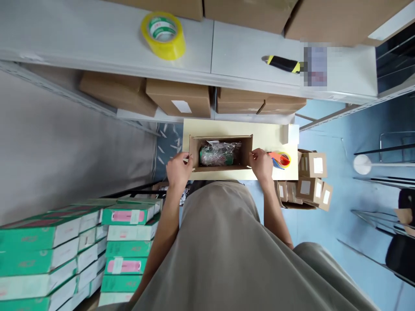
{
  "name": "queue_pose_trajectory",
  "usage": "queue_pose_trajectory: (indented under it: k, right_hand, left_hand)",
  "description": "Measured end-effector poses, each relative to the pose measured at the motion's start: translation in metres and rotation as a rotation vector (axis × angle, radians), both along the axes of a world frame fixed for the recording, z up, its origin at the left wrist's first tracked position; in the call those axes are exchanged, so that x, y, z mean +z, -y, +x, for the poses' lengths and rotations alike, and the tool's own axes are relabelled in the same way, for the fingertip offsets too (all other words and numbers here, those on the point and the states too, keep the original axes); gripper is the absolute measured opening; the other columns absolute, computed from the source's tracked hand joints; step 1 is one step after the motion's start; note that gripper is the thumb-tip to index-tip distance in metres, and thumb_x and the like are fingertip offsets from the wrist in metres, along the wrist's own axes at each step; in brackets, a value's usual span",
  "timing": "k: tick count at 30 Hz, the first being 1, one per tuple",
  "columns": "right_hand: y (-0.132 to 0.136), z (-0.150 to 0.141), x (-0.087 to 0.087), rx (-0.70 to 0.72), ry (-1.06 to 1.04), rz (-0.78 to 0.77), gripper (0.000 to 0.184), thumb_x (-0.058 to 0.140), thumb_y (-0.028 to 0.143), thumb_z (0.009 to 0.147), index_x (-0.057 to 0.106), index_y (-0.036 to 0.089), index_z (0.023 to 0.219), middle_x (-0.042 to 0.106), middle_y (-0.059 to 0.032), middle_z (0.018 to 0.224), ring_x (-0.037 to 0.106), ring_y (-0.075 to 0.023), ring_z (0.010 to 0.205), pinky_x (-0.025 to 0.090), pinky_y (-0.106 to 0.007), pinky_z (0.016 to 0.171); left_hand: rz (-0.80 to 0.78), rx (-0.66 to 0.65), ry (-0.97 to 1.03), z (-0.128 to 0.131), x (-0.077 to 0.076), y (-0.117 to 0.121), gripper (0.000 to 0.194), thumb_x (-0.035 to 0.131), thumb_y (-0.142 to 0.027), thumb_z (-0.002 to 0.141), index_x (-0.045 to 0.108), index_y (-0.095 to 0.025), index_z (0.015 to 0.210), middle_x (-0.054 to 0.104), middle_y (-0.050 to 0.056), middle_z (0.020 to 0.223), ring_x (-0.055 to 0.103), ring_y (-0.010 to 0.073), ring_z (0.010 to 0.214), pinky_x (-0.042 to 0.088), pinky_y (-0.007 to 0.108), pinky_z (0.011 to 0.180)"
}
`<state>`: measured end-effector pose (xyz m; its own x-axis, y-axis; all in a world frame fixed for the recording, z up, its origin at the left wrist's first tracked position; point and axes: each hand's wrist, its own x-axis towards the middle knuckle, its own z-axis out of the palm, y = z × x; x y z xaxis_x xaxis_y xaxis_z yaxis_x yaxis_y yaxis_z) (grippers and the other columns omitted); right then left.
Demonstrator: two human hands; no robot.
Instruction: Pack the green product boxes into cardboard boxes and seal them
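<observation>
An open cardboard box [221, 169] sits on a pale yellow table [241, 127] in front of me. Inside it lies a green package in clear plastic wrap [218, 154], partly covered by shiny folds. My left hand [179, 169] pinches the box's left end at the rim. At the opposite end, my right hand [262, 165] has its thumb and fingers closed on the rim. Just right of that hand, an orange-handled tape dispenser [281, 159] rests on the table, with something blue under it.
Above the table, a grey shelf [194, 54] holds a yellow tape roll [170, 43] and a black-and-yellow utility knife [282, 64]. Green-and-white boxes [126, 248] are stacked at lower left. Small cardboard cartons [308, 190] stand right of the table, chairs [400, 255] farther right.
</observation>
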<state>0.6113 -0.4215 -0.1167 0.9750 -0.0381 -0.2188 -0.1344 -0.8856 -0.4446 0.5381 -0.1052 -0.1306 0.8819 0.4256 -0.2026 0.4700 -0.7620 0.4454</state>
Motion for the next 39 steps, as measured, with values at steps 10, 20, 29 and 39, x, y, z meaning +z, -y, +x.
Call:
queue_pose_trajectory:
  k: [10,20,29,39]
  right_hand:
    - [-0.018,0.085,-0.018,0.018,0.154,0.025,0.044,0.072,0.042,0.103,0.071,0.022,0.142,0.071,-0.0183,0.139,0.075,-0.0338,0.109,0.060,-0.047,0.093]
    - [-0.021,0.120,-0.025,0.123,0.077,0.157,0.024,0.071,0.043,0.106,0.073,0.020,0.112,0.078,-0.0162,0.123,0.076,-0.0314,0.112,0.059,-0.049,0.104]
    - [-0.008,0.107,-0.026,0.010,-0.151,0.581,0.056,0.067,0.071,0.104,0.068,0.023,0.133,0.075,-0.0122,0.135,0.083,-0.0253,0.099,0.065,-0.033,0.061]
    - [-0.018,0.110,-0.059,0.328,-0.131,0.269,0.015,0.065,0.033,0.106,0.074,0.022,0.106,0.078,-0.0170,0.140,0.070,-0.0322,0.133,0.053,-0.057,0.122]
  left_hand:
    - [-0.003,-0.030,-0.010,-0.004,0.003,0.014,0.045,0.078,-0.038,0.101,0.072,-0.020,0.142,0.079,0.017,0.140,0.082,0.0302,0.100,0.059,0.039,0.092]
    - [-0.129,-0.362,-0.008,-0.017,-0.003,0.055,0.062,0.079,-0.047,0.106,0.063,-0.018,0.159,0.077,0.020,0.149,0.074,0.0388,0.137,0.055,0.048,0.119]
    - [-0.103,-0.387,-0.110,0.009,-0.014,0.045,0.065,0.071,-0.055,0.111,0.061,-0.015,0.161,0.081,0.021,0.141,0.077,0.0389,0.132,0.056,0.046,0.115]
    - [-0.004,-0.026,0.081,0.025,-0.039,0.064,0.072,0.084,-0.050,0.101,0.056,-0.006,0.150,0.061,0.037,0.155,0.055,0.0488,0.155,0.042,0.061,0.130]
